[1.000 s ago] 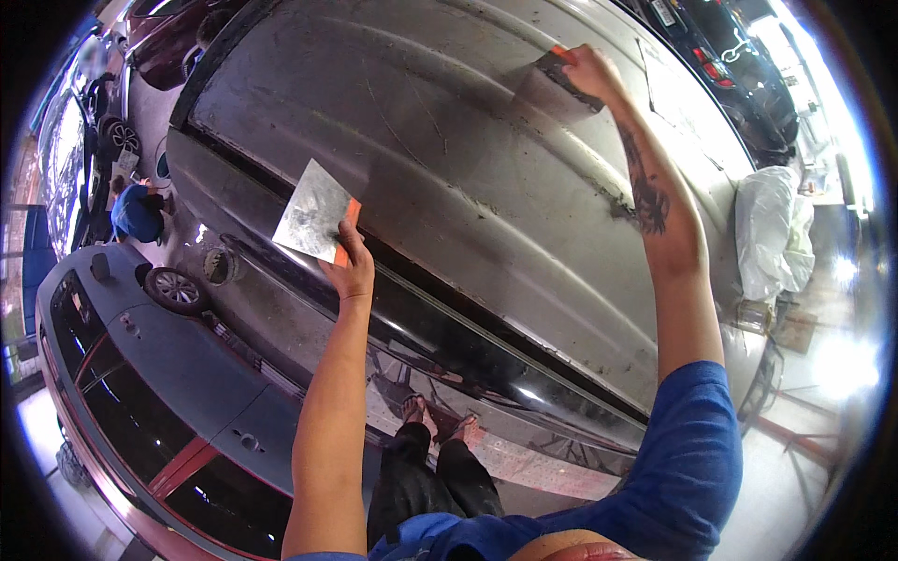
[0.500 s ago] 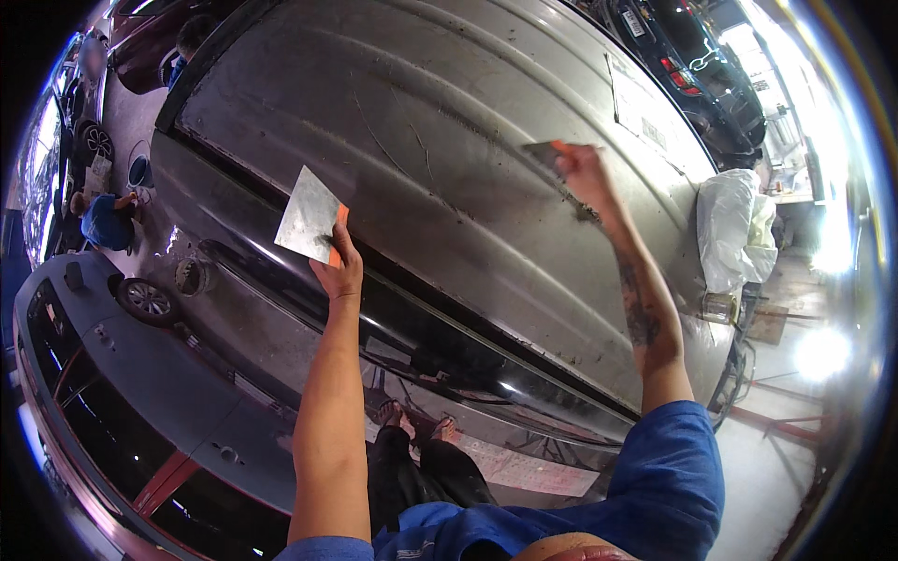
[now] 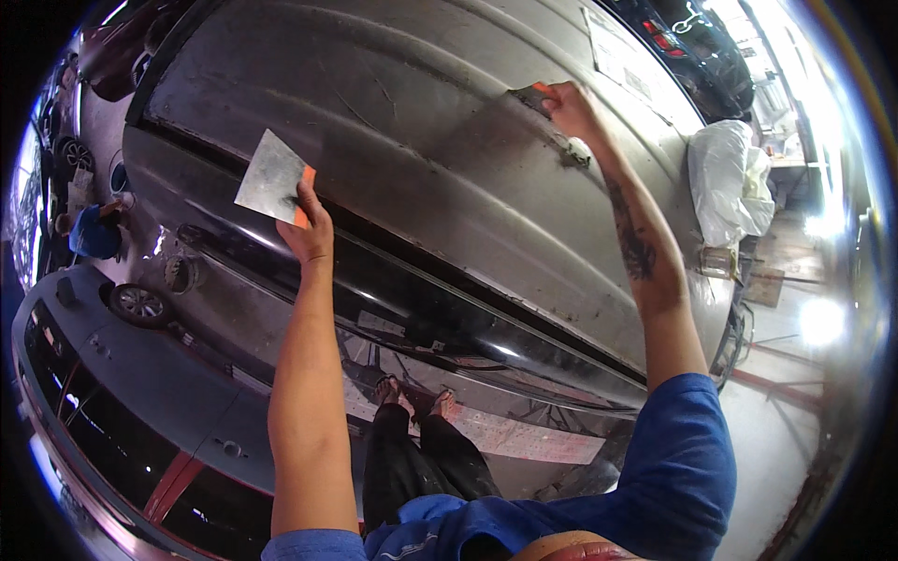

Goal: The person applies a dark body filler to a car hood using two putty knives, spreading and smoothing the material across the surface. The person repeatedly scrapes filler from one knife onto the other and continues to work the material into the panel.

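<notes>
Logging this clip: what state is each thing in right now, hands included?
Left hand: closed on left spreader.
Left spreader: raised, pale face smudged dark.
Right hand: closed on right spreader.
Right spreader: at the roof; contact unclear.
Vehicle roof: ridged, streaked.
Dark residue: clumped on the roof.
White plastic: crumpled.
Gray car: visible doors shut.

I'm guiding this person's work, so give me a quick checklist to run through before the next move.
1. Left hand grips the wide metal blade by its orange edge: ok.
2. Right hand grips the orange-edged spreader: ok.
3. Spreader's front edge touches the ribbed roof: cannot tell.
4. Roof free of residue near the right hand: not ok, a dark patch shows there.
5. Hands well apart: ok.
6. Co-worker in blue away from both hands: ok.
</notes>
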A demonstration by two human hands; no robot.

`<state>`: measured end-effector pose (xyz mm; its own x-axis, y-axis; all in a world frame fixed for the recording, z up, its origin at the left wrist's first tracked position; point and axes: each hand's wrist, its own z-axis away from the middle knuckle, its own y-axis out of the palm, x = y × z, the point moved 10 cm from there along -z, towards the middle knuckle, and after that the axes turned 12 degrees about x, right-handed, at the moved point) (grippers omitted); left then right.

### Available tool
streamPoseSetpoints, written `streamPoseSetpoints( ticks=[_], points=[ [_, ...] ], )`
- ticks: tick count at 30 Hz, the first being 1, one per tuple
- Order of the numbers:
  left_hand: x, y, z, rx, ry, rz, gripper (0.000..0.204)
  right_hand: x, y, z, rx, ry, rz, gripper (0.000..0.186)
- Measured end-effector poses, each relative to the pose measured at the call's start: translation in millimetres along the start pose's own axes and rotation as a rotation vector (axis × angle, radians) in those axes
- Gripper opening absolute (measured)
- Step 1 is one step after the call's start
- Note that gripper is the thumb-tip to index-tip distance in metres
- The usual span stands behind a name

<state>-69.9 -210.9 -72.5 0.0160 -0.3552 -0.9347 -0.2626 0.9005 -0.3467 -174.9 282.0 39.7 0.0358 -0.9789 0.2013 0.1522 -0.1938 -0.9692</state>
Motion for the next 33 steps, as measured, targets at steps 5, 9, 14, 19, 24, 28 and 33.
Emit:
streamPoseSetpoints(
  ticks=[5,9,14,19,24,28,33],
  points=[
    [-12,-4,1,-0.012,-0.006,0.045,0.033,55,16,88,0.001,-0.042,-0.001,0.01],
    [-39,-13,7,-0.099,0.094,0.006,0.031,68,-2,75,-0.152,-0.031,-0.196,0.01],
    [-44,-6,7,-0.023,0.048,0.092,0.033,81,-14,-63,-0.313,-0.064,0.028,0.022],
    [-36,-7,7,0.022,-0.078,-0.058,0.041,105,17,-112,-0.138,-0.18,-0.04,0.022],
    [-54,-18,11,-0.079,0.128,0.025,0.026,133,37,-51,-0.112,-0.105,-0.017,0.022],
    [-55,-18,10,-0.082,0.134,0.013,0.026,168,54,26,-0.228,-0.225,0.232,0.018],
    [-56,-20,10,-0.089,0.148,0.025,0.027,132,31,8,-0.237,-0.186,0.06,0.028]
  ],
)
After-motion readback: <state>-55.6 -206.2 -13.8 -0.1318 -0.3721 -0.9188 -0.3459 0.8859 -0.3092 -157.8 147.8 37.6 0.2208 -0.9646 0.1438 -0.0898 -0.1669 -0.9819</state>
